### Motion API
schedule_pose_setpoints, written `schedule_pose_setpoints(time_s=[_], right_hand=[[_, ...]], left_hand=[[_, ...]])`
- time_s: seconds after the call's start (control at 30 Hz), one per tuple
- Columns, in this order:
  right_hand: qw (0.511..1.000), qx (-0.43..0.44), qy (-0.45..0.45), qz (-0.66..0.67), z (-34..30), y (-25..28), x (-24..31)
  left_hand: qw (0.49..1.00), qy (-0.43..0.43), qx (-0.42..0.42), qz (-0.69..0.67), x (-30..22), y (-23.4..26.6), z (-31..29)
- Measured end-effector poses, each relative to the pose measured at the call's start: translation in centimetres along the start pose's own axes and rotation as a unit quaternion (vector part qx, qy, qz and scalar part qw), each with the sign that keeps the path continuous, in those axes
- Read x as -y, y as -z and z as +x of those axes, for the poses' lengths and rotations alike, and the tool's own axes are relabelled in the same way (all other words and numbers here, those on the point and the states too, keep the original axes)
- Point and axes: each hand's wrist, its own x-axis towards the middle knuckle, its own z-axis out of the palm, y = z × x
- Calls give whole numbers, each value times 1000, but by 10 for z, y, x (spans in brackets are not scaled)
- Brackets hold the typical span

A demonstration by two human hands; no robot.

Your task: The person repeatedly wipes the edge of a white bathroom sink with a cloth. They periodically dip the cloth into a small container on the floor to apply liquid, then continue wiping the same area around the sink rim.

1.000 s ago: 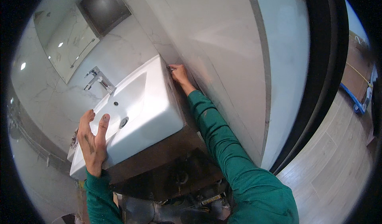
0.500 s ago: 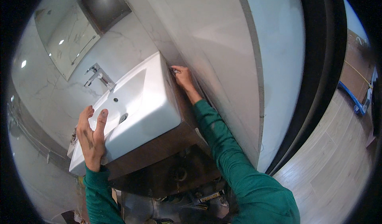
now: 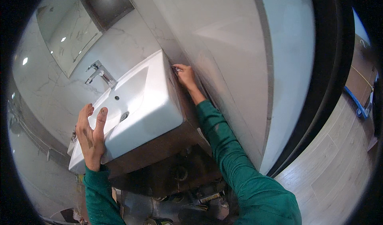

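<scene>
A white rectangular washbasin [image 3: 157, 99] sits on a dark brown vanity cabinet [image 3: 153, 149], with a chrome tap [image 3: 104, 78] on its back ledge. My left hand [image 3: 91, 135] is at the basin's front left, thumb raised and apart from the fingers, holding nothing. My right hand [image 3: 186, 77] reaches into the narrow gap between the basin's right side and the wall. Its thumb and forefinger are pinched close to the cabinet's side near the back; whatever lies between them is too small to make out.
A pale wall panel [image 3: 223, 45] runs close along my right arm. A mirror [image 3: 68, 41] hangs on the marbled wall behind the tap. Below the cabinet lie a tube [image 3: 211, 197] and other clutter. At the far right, a brown box [image 3: 361, 73] stands on wooden flooring [image 3: 323, 157].
The view has shifted slightly, moving the wall and door edge rightward in the picture. Both hands stay in nearly the same places against the basin and cabinet.
</scene>
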Motion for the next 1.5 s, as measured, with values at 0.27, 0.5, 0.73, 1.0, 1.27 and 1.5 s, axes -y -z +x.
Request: schedule_pose_setpoints(time_s=[0.27, 0.5, 0.73, 1.0, 1.27, 1.5], right_hand=[[997, 21, -68, 32, 48, -27, -14], [1000, -1, -16, 14, -1, 1, 19], [997, 13, 61, 44, -82, 45, 66], [999, -34, 13, 33, -4, -5, 5], [996, -3, 80, 35, -93, 49, 64], [992, -2, -27, 124, -92, 53, 91]], left_hand=[[1000, -10, -13, -2, 4, -3, 1], [1000, 0, -22, 2, 0, -2, 0], [1000, -12, -20, 2, -1, 0, 1], [1000, -3, -18, 6, 4, -3, 0], [1000, 2, -16, 5, 4, -1, 0], [1000, 2, -2, -6, 10, -1, 2]])
